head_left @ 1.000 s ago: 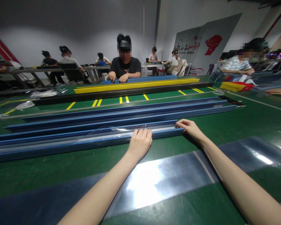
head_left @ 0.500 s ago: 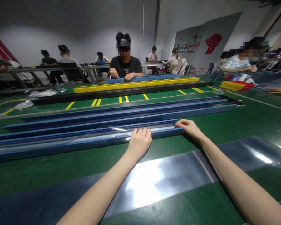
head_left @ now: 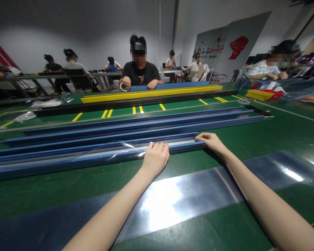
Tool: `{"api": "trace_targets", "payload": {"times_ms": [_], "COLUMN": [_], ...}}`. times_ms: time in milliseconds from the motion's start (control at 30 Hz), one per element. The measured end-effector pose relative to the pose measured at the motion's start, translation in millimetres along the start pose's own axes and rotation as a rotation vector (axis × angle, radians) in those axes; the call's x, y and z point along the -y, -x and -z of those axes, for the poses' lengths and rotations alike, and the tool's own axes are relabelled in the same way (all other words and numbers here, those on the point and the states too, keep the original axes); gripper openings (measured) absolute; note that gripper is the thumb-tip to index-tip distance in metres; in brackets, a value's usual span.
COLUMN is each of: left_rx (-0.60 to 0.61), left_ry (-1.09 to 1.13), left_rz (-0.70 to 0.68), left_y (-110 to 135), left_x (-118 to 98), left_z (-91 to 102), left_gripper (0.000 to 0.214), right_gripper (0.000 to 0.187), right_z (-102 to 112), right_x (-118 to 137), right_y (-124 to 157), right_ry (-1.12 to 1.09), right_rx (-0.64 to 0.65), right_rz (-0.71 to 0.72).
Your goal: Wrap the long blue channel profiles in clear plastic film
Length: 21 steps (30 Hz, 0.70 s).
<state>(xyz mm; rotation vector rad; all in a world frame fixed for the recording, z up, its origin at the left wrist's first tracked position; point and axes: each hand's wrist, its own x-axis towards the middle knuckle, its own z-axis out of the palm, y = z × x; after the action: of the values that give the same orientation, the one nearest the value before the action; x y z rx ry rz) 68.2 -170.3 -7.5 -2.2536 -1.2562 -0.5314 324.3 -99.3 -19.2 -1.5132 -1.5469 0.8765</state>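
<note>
A long blue channel strip (head_left: pixel 94 161) lies across the green table, with a clear plastic film (head_left: pixel 107 149) and a pale strip inside it. My left hand (head_left: pixel 156 156) is closed over the channel's near wall, its fingertips reaching inside and hidden by the hand. At the channel's right end, my right hand (head_left: pixel 211 142) is closed in a pinch on the corner. Whether it also grips the film there cannot be made out. Below both hands, a wide shiny clear sheet (head_left: pixel 193 188) lies flat, passing under my forearms.
More blue channels (head_left: pixel 167 129) lie just beyond. Farther off are a black strip (head_left: pixel 146 103) and a yellow strip (head_left: pixel 157 94). A co-worker (head_left: pixel 140 71) sits opposite with a white ring-shaped roll (head_left: pixel 124 87). A yellow and red bin (head_left: pixel 264 94) stands at right.
My two hands and the channel stay practically still. Across the table, the co-worker's hand has shifted slightly left, and a white ring-shaped roll now shows in it.
</note>
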Motion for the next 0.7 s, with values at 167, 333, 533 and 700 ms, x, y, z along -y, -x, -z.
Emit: {"api": "trace_targets", "payload": {"times_ms": [167,333,533,700], "left_rx": [0.043,0.067,0.057,0.053], "left_ry": [0.006,0.011,0.013,0.015], "left_rz": [0.004,0.008,0.005,0.005], "left_y": [-0.2,-1.1,-0.3,-0.1], "left_x": [0.0,0.5,0.3,0.1], "left_z": [1.0,1.8,1.7,2.0], "left_gripper": [0.022,0.023,0.023,0.023], "right_gripper": [0.026,0.025,0.023,0.021], "right_z": [0.4,1.3,1.8,1.7], "right_x": [-1.7,-3.0,-2.2,-1.5], "right_y": [-1.1,-1.9,-1.5,-1.2], "right_ry": [0.019,0.023,0.021,-0.005], "right_rx": [-0.003,0.01,0.022,0.031], "right_rz": [-0.001,-0.011,-0.001,-0.012]}}
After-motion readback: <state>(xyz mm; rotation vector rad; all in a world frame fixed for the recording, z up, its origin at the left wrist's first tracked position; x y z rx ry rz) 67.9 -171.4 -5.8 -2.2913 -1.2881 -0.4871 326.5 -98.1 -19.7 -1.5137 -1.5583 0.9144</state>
